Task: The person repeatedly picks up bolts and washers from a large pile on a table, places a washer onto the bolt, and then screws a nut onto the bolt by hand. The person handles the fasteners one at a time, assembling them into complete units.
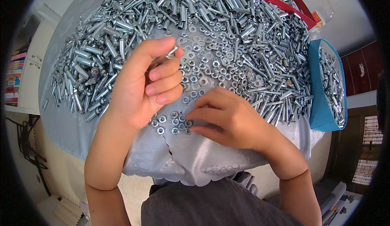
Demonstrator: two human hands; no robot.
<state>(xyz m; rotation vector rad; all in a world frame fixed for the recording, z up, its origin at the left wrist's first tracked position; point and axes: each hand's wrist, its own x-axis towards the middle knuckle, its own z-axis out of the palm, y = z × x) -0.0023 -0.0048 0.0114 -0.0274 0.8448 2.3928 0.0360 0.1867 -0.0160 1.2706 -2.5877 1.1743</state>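
Note:
Raised over the near part of the pile, my left hand [142, 84] pinches a metal bolt [172, 51] between thumb and forefinger. Its threaded end sticks out past the fingertips, while the palm hides the rest. The other fingers curl inward. Lower and to the right, my right hand [231, 118] has its thumb and fingertips around a hex nut [188, 123] at table level. More loose hex nuts [175, 121] lie in a small group just left of those fingertips. Beyond both hands, nuts and flat washers [203, 81] are scattered on the cloth.
Silver bolts and metal sleeves [178, 7] heap across the far table and down both sides. A blue box [319, 84] of similar parts stands at the right edge, a red tray [280, 7] at the back right. A grey patterned tablecloth [199, 157] hangs over the near edge.

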